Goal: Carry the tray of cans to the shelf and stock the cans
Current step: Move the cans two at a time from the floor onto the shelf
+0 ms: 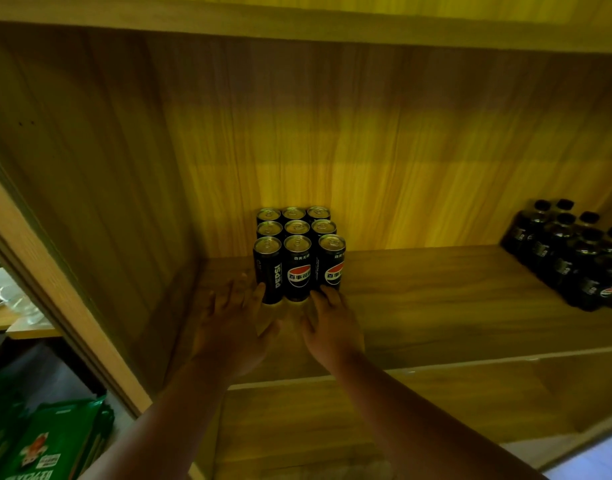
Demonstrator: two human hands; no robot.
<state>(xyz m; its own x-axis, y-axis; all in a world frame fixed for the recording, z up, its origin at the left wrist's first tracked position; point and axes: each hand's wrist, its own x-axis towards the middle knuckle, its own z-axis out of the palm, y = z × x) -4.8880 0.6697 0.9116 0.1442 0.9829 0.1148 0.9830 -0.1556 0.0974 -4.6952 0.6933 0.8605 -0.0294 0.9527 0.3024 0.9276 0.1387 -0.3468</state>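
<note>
On the wooden shelf (418, 299), nine black cans (297, 251) stand upright in a three-by-three block at the far left. Left hand (233, 317) and right hand (332, 323) are both open, holding nothing, fingertips touching the near cans. Dark bottles (574, 254) stand far right.

Head cam, down-fwd, near shelf (436, 292)

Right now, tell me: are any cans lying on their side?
No. All nine cans stand upright in a three-by-three block on the shelf.
</note>
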